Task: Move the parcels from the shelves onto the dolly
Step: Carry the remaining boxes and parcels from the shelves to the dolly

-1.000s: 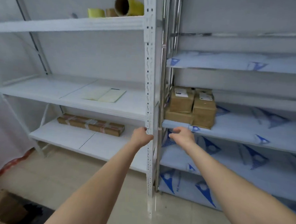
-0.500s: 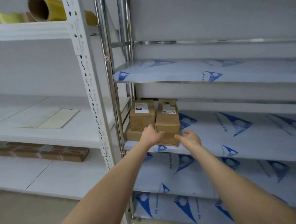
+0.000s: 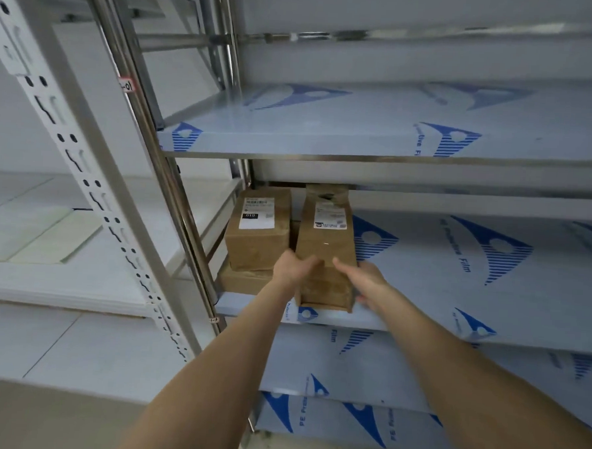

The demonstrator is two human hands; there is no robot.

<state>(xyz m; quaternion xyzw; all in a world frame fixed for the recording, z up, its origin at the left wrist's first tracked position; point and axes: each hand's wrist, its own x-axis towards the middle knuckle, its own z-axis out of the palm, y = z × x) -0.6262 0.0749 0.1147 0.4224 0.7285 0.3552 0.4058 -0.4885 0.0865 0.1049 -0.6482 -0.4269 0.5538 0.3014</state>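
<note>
On shelf (image 3: pixel 421 299), labelled parcel (image 3: pixel 326 250): left hand (image 3: pixel 294 269) at its 9 o'clock, right hand (image 3: pixel 363 279) at 3, fingers (image 3: pixel 307 262) curled round its sides; second parcel (image 3: pixel 256 236) beside, at 9.

Film-covered shelf (image 3: pixel 422 282): tall parcel (image 3: pixel 326 246) at front edge, flat parcel (image 3: pixel 242 280) beside.

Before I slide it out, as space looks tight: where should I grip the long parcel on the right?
Grip the long parcel at its near end, a hand on each long side, coming from the front. Its short end sits at the shelf edge, the left parcel sits close farther back, and the upper shelf hangs low. The left hand and right hand hold it there.
</note>
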